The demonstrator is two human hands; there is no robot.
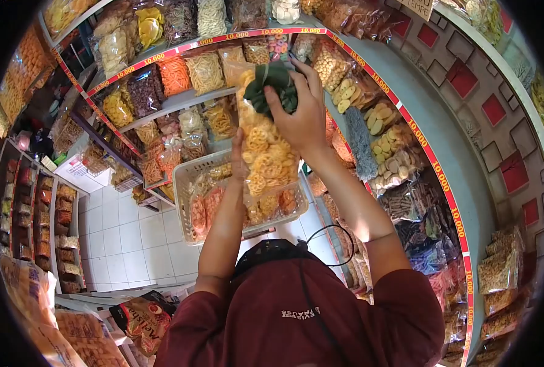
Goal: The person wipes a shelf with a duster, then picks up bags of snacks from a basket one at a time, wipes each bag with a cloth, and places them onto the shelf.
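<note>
A clear plastic bag of yellow ring-shaped snacks [269, 156] is held up in front of me, above a basket. My left hand [238, 158] grips its left edge, with the thumb pointing up along the side and the other fingers mostly hidden. In my right hand [301, 110] is a bunched dark green cloth [272, 85], pressed against the upper part of the bag. The white plastic basket [185, 211] below contains more bagged snacks, some orange-pink and some yellow.
Shelves with red price strips [428, 153] curve around the right and far side, packed with snack bags. A grey fluffy duster [361, 144] hangs at the right shelf. White floor tiles [128, 235] and more racks [64, 232] lie to the left.
</note>
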